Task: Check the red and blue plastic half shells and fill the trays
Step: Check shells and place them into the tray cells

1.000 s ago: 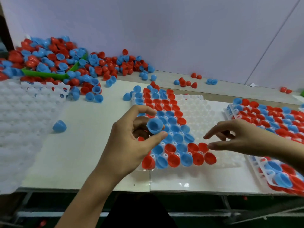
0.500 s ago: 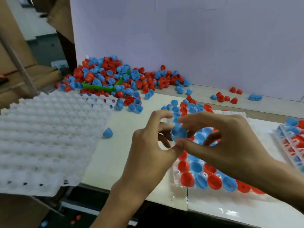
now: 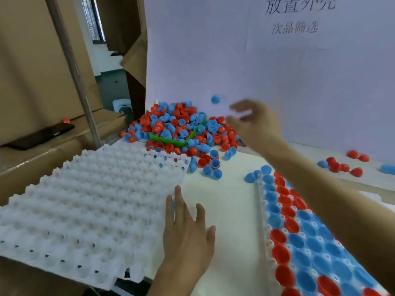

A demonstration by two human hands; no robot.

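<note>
Brown cardboard boxes (image 3: 32,60) at left, black phone (image 3: 40,135) lying on one, slanted metal pole (image 3: 74,75), white wall sheet with printed characters (image 3: 299,13)

bare left hand (image 3: 188,236), bare right hand (image 3: 256,122), sleeveless forearms

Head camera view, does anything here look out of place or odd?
Yes. A blue shell is in mid-air against the white wall, just left of the open right hand, above the pile; it rests on nothing. Loose shells also lie scattered on the table outside the trays.
</note>
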